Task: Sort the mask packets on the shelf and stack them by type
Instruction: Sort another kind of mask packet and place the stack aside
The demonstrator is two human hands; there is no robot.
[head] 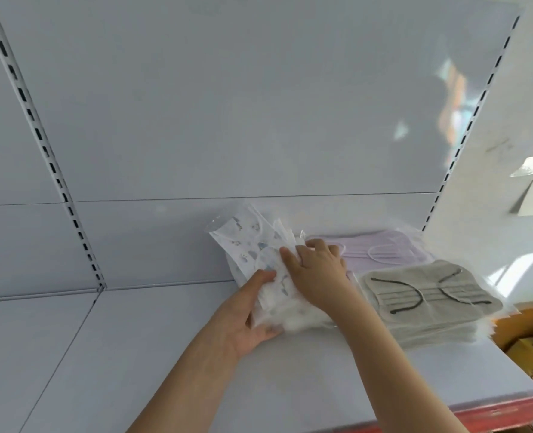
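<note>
A bundle of white printed mask packets [246, 245] stands tilted against the shelf's back panel. My left hand [249, 310] grips its lower left edge, thumb on the front and fingers underneath. On the bundle's right side lies my right hand [315, 270], fingers spread flat over the packets. A stack of grey mask packets [427, 295] with black ear loops sits to the right. Behind that is a stack of pale pink mask packets [393, 248] against the back panel.
The white shelf board [165, 354] stretches left and toward me, with a red front edge [493, 414]. Slotted uprights run up the back panel [227, 104]. Yellow cardboard boxes [527, 335] stand off the shelf's right end.
</note>
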